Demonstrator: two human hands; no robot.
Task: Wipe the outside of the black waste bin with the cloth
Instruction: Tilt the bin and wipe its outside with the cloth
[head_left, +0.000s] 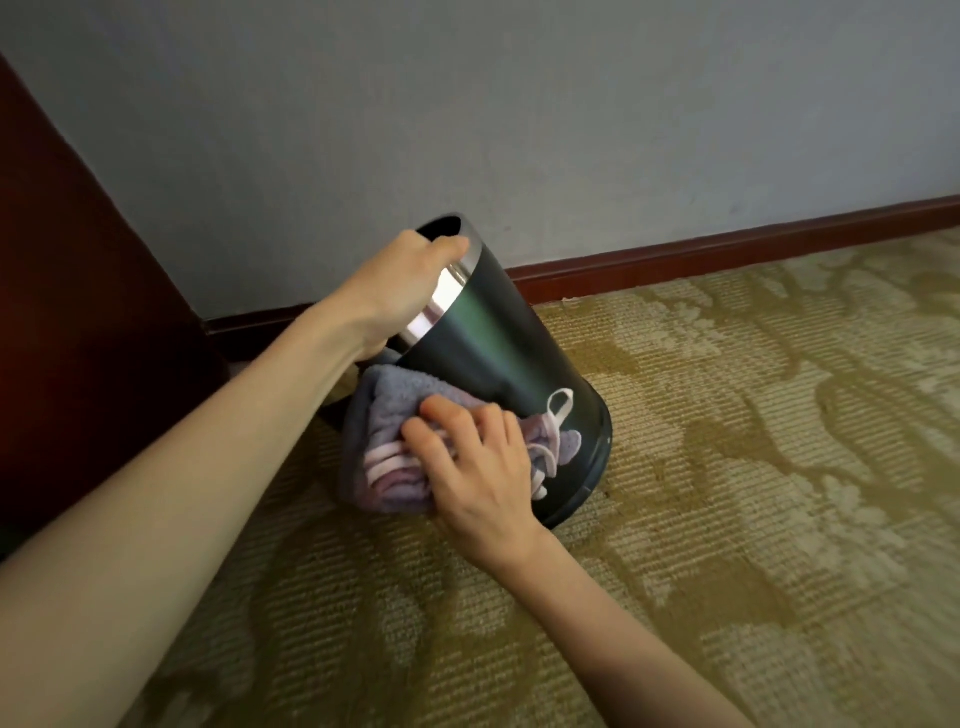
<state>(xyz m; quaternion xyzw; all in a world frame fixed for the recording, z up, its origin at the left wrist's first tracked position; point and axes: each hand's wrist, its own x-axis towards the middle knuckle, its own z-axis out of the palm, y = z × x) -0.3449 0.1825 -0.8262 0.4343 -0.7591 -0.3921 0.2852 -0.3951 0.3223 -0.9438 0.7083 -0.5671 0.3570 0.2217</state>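
The black waste bin (498, 343) with a shiny silver rim band is tilted to the upper left, its base edge resting on the carpet. My left hand (400, 291) grips the silver rim at the bin's mouth, thumb over the top. My right hand (478, 467) presses a bunched grey-purple cloth (395, 415) against the bin's lower near side. The cloth has pale stripes and a white loop that lies on the bin's wall. Part of the bin's lower side is hidden behind the cloth and my right hand.
A patterned olive and beige carpet (727, 467) covers the floor. A grey wall (519, 130) with a dark red-brown skirting board (727, 249) runs behind the bin. Dark wooden furniture (78, 312) stands close on the left.
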